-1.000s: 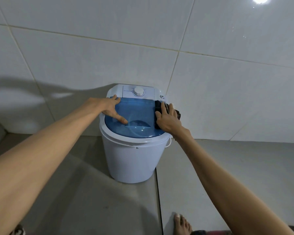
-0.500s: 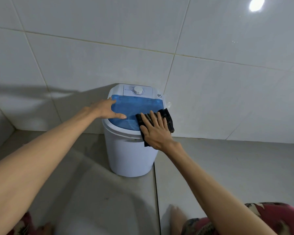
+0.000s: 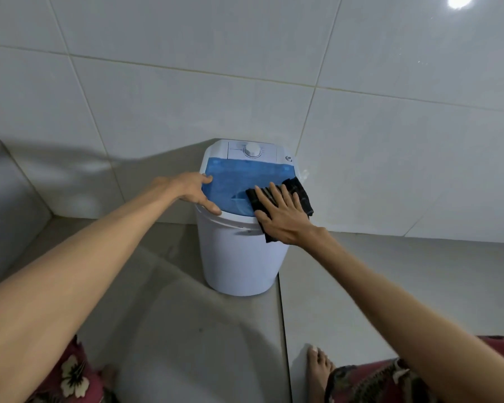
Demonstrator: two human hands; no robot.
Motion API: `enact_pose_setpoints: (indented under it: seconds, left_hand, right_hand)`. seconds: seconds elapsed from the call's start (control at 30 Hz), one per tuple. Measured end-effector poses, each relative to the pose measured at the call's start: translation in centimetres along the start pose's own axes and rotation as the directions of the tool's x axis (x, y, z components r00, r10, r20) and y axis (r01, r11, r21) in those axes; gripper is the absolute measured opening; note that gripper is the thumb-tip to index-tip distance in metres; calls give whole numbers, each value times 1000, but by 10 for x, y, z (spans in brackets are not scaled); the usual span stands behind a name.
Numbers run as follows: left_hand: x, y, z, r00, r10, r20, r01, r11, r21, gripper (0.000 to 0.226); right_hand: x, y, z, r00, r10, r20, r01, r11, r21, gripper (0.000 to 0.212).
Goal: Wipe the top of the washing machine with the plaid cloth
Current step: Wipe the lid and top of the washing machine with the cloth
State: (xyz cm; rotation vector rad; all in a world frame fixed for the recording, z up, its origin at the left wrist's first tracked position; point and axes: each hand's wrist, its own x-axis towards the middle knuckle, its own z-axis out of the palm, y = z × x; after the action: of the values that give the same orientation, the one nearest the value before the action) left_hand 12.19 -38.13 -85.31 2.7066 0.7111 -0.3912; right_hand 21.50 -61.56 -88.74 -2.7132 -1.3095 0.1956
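Note:
A small white washing machine (image 3: 239,257) with a blue translucent lid (image 3: 245,178) and a white dial (image 3: 252,150) stands on the floor against the tiled wall. A dark plaid cloth (image 3: 298,191) lies on the right front of the lid and hangs over the rim. My right hand (image 3: 282,216) presses flat on the cloth with fingers spread and straight. My left hand (image 3: 194,190) rests on the lid's left edge, fingers extended, thumb along the rim.
White tiled wall (image 3: 361,112) stands directly behind the machine, and a wall corner lies at the left. Grey floor tiles (image 3: 172,315) surround it. My bare foot (image 3: 319,370) and floral trousers show at the bottom.
My right hand slid the cloth from the lid's right edge toward the front, then slightly back right. The view pulled back and the machine now looks farther away. My left hand stayed at the left edge.

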Motion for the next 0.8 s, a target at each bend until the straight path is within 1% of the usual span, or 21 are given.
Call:
enact_pose_setpoints:
  seconds: [0.07,0.1,0.17,0.2,0.3,0.4,0.53,0.6,0.67,0.73,0.8]
  left_hand:
    - [0,0,0,1000,-5,4,5,1000,12,123]
    - [0,0,-1,1000,-3,5,3,1000,15,124]
    - [0,1,0,1000,5,7,-5,1000,9,122]
    - [0,1,0,1000,10,1,-10,1000,5,121]
    - [-1,2,1,1000,10,-15,-10,1000,-1,119]
    - [0,1,1,1000,6,-17,-6,1000,-17,119]
    - [1,-1,-4,1000,19,10,-19,999,-38,116]
    - [1,-6,-10,1000,29,8,-28,995,-95,102]
    - [2,-13,-16,999,39,-31,-43,990,-137,88]
    - [1,-19,-20,996,42,-80,-53,989,-135,86]
    - [0,-25,-22,994,29,-103,-40,993,-115,89]
  right_hand:
    - [-6,10,-16,990,-95,105,97,995,-18,60]
    - [-8,17,-24,981,-118,153,124,992,-30,63]
    - [-10,29,-35,967,-128,222,150,985,-84,74]
    - [-11,32,-37,965,-134,227,166,977,-130,79]
    - [-15,34,-28,968,-213,134,242,935,-260,79]
    - [-17,24,-9,958,-287,25,283,924,-257,74]
    - [-10,-13,7,971,-229,-66,218,965,-145,71]
    - [-7,-32,12,976,-200,-90,188,975,-121,71]
    - [0,-50,15,977,-181,-113,168,979,-118,70]
    - [10,-66,19,978,-172,-121,157,980,-124,71]
    - [21,-78,22,981,-164,-107,151,981,-119,72]
